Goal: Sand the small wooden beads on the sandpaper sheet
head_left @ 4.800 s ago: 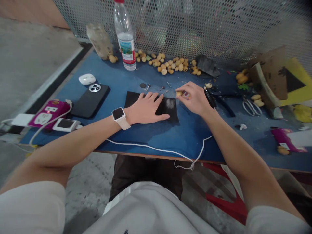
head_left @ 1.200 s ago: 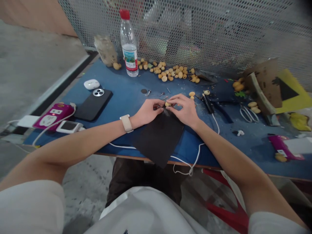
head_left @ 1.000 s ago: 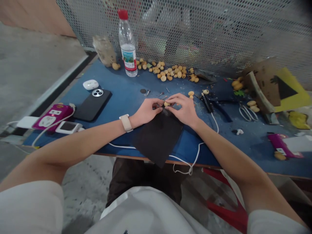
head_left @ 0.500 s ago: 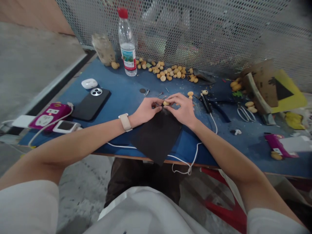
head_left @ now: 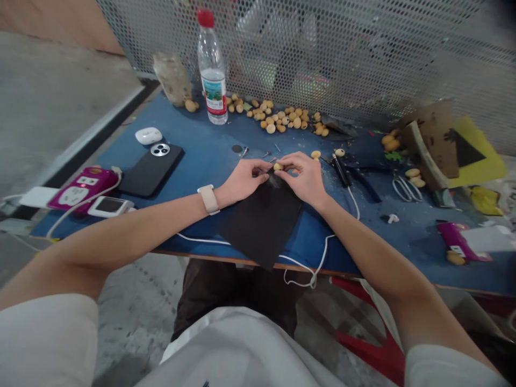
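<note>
A small round tan piece, like a mini gourd (head_left: 278,167), is pinched between the thumb and fingertips of my right hand (head_left: 302,176). My left hand (head_left: 246,179) is closed right beside it, thumb against fingers; what it grips, if anything, is hidden. Both hands rest over the top end of a black sheet (head_left: 264,220), which bears a pale dusty smear under the fingers. The sheet's lower corner hangs past the table's front edge. Just beyond my fingers lie a few small metal bits (head_left: 266,154) and a dark disc (head_left: 237,148).
Many similar tan pieces (head_left: 297,122) lie along the mesh panel, near a water bottle (head_left: 213,88) and jar (head_left: 172,80). A phone (head_left: 151,172) and power strip (head_left: 83,188) sit left. Right are a black corded tool (head_left: 342,171), pliers (head_left: 368,185), scissors (head_left: 407,189) and cardboard (head_left: 433,145).
Both hands have shifted very slightly with the tan piece, which shows a little more between the fingers. The black sheet's lower corner has moved slightly up and right.
</note>
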Demonstrator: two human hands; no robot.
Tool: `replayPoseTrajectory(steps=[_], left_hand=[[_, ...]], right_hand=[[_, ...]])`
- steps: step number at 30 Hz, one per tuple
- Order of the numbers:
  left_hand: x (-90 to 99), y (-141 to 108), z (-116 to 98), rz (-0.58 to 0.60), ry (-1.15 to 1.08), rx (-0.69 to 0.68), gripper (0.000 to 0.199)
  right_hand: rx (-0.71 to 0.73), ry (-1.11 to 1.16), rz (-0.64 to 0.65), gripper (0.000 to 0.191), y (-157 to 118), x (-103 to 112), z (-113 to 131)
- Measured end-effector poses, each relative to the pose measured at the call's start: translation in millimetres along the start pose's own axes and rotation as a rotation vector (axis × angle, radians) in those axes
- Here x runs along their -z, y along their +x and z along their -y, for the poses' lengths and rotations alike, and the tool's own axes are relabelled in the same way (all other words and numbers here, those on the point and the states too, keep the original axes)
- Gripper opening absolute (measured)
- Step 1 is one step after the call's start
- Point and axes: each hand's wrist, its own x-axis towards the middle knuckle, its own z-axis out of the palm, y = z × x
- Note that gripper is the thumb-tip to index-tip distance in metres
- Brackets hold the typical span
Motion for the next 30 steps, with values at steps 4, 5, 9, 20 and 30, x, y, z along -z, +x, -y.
replayPoseTrajectory(steps=[4,5,9,20,30], left_hand=[[0.6,-0.2,-0.5,0.006,0.001,-0.006,0.030],[0.8,-0.4,-0.8,0.007,0.000,-0.007,0.030],[1.2,-1.2,-1.9,0.005,-0.016,-0.007,0.030],[2.4,-2.3,-3.5,0.014,-0.011,-0.023,0.029],[0.9,-1.6,0.2,0.017,-0.015,-0.025,0.031]], right_hand=[[-0.001,0.004,0.004,0.030,0.4,0.3,1.8],[-0.001,0.002,0.009,0.030,0.5,0.5,2.2],[0.012,0.028,0.009,0.031,0.7,1.0,2.4],[0.023,-0.014,0.001,0.020,-0.3,2.1,2.6],[0.072,0.063,-0.004,0.016,-1.3,4.6,2.9]])
